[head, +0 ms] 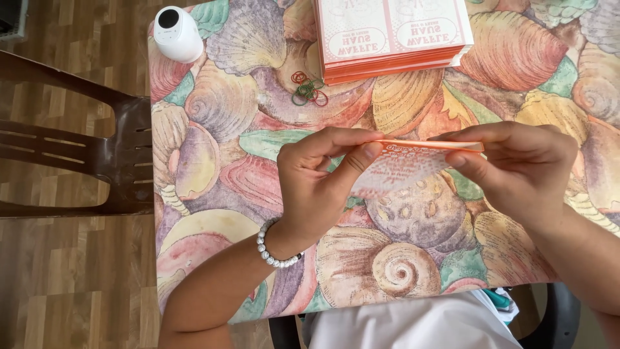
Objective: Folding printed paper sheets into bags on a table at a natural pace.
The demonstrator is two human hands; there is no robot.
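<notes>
Two hands work over the table, and between them is one flat paper card (413,161) — white with an orange edge and fine orange print — held just above the cloth near the table's middle. The left hand (320,178) pinches its left end between thumb and curled fingers; the right hand (516,165) pinches the right end the same way, fingers laid along the orange edge. A bracelet of round pale beads (274,249) circles the left wrist.

At the far edge of the table sits one stack of the same flat orange-and-white cards (394,35), neatly squared, in two side-by-side columns. Beside it lies a small tangle of rubber bands (309,89) — red and green, too knotted to count. One smooth white rounded device with a dark lens (175,32) stands at the corner. The tablecloth (219,129) is glossy, printed with large seashells. One dark brown plastic chair (77,155) stands on the wood-look floor.
</notes>
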